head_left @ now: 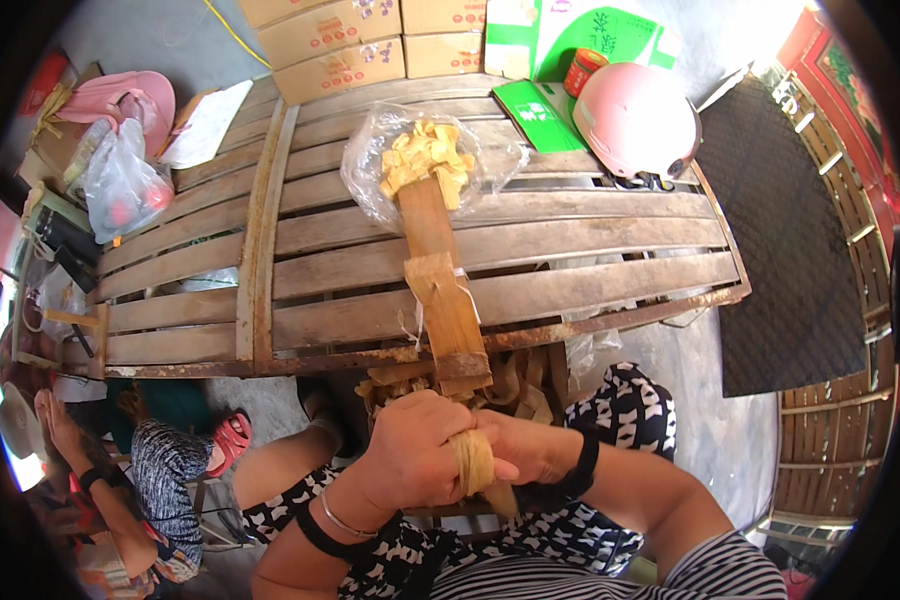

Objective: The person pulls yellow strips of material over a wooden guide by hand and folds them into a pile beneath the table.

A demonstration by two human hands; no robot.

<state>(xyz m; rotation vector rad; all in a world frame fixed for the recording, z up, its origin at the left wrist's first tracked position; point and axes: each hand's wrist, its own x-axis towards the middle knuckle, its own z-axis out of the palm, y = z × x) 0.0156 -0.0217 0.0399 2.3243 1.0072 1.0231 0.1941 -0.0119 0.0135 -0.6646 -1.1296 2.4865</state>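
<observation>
Over my lap, just off the table's front edge, my two hands meet. My left hand (415,445) is closed, its fingers curled on a wrapped pale-yellow strip (473,458). My right hand (530,446) grips the same strip from the other side, thumb pressed near it. The strip's loose end hangs below; its material I cannot make out. Right beyond my hands, a long wooden board (448,315) with a block tied across it reaches over the table edge. At its far end lies a pile of folded yellow pieces (430,158) on a clear plastic bag (368,165).
More flat strips (525,388) lie below the table edge, behind my hands. On the slatted table (590,240) stand cardboard boxes (340,60), a pink helmet (635,118), a red can (584,72) and a plastic bag (120,190). Another person's hands (62,430) are at the left.
</observation>
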